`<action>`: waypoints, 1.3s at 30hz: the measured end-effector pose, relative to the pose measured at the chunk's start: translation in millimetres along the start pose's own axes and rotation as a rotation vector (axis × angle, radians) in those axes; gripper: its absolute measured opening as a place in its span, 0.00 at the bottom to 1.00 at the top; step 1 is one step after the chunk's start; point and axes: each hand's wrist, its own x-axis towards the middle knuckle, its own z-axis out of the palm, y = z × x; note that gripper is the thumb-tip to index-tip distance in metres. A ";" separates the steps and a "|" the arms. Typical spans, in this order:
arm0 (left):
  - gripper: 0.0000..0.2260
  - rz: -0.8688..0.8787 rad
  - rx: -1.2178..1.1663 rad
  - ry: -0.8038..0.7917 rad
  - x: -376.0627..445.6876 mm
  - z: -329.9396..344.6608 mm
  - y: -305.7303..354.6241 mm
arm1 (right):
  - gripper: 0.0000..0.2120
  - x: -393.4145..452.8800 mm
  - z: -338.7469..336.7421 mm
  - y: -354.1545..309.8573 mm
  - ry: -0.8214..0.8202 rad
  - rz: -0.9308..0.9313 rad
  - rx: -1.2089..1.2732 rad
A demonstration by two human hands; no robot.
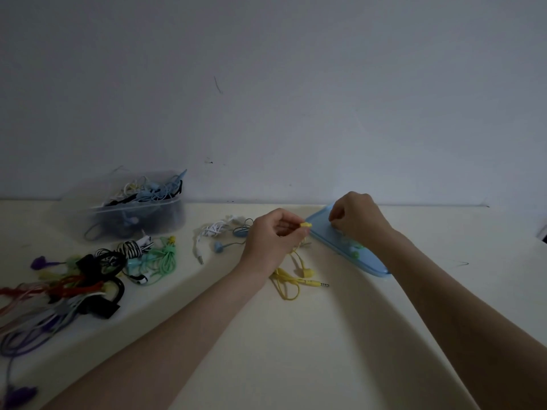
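My left hand (273,238) pinches one yellow earbud of a yellow earphone cable (288,281). The rest of that cable lies in loops on the cream table (296,350) below the hand, its jack plug pointing right. My right hand (356,218) is over a light blue lid (371,263) lying flat on the table, fingers curled downward onto it. A green earphone (353,251) lies on the lid by that hand; whether the fingers hold its cable is hidden.
A clear plastic box (139,213) full of tangled earphones stands at the back left by the wall. A pile of coloured earphones (74,279) spreads over the left of the table. White (211,232) and blue (233,238) earphones lie left of my left hand.
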 end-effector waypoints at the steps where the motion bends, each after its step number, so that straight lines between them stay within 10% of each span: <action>1: 0.08 -0.003 -0.006 0.003 0.0 0.2 0.1 | 0.08 -0.9 -1.3 0.8 0.029 -0.020 0.028; 8: 0.07 -0.051 -0.093 0.063 -1.2 -1.9 3.4 | 0.03 -32.4 -11.9 -20.1 -0.070 -0.025 0.835; 39: 0.08 0.045 -0.063 -0.057 -2.9 -6.2 5.5 | 0.04 -37.8 -4.1 -10.0 -0.337 0.139 1.427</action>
